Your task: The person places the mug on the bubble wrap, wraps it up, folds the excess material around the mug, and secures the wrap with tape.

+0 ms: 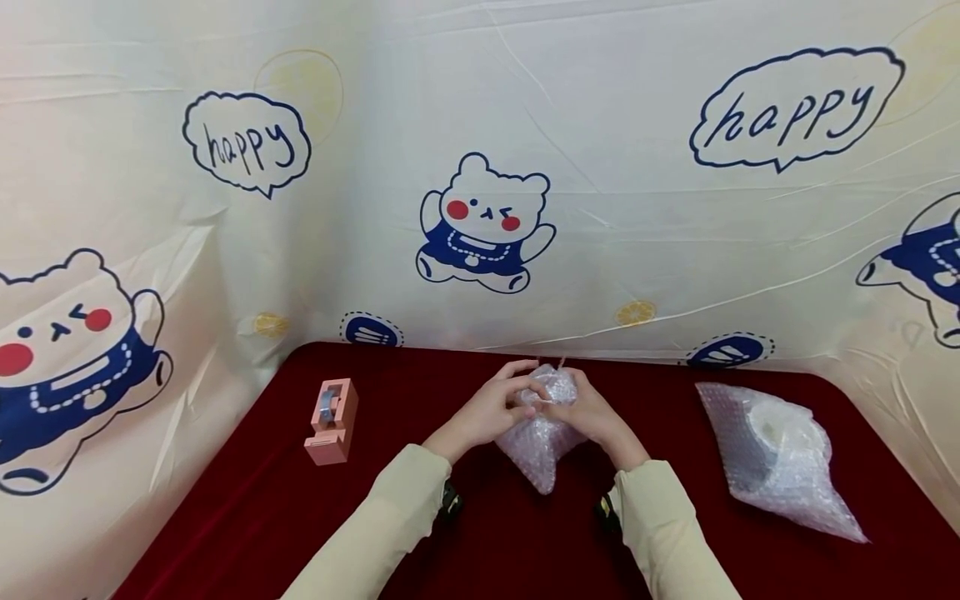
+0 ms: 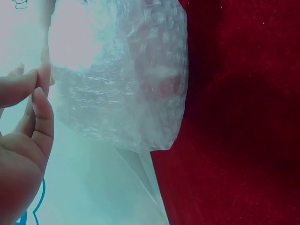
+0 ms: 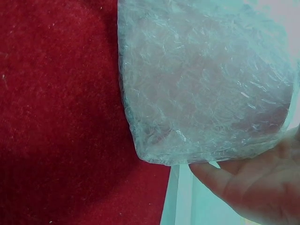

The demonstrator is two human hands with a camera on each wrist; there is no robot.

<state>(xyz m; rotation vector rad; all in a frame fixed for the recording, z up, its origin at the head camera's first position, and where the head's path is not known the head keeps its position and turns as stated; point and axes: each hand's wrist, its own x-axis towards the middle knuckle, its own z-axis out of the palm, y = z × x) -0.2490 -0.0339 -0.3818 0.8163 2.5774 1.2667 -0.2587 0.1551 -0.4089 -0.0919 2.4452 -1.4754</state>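
A bundle of clear bubble wrap (image 1: 542,458) stands on the dark red cloth in front of me, between my hands. My left hand (image 1: 491,412) holds its upper left side, fingers bent over the top. In the left wrist view the thumb and a fingertip come together at the edge of the wrap (image 2: 122,93). From the other side my right hand (image 1: 592,414) grips the bundle, its thumb along the plastic (image 3: 201,84) in the right wrist view. The fingers of both hands meet near the top. Something pinkish shows dimly through the layers; its kind I cannot tell.
A pink tape dispenser (image 1: 332,423) with a roll of tape stands to the left on the red cloth (image 1: 247,517). Over at the right lies another bubble-wrap package (image 1: 795,479) around a white, rounded thing. A printed white curtain (image 1: 600,208) encloses the back and sides.
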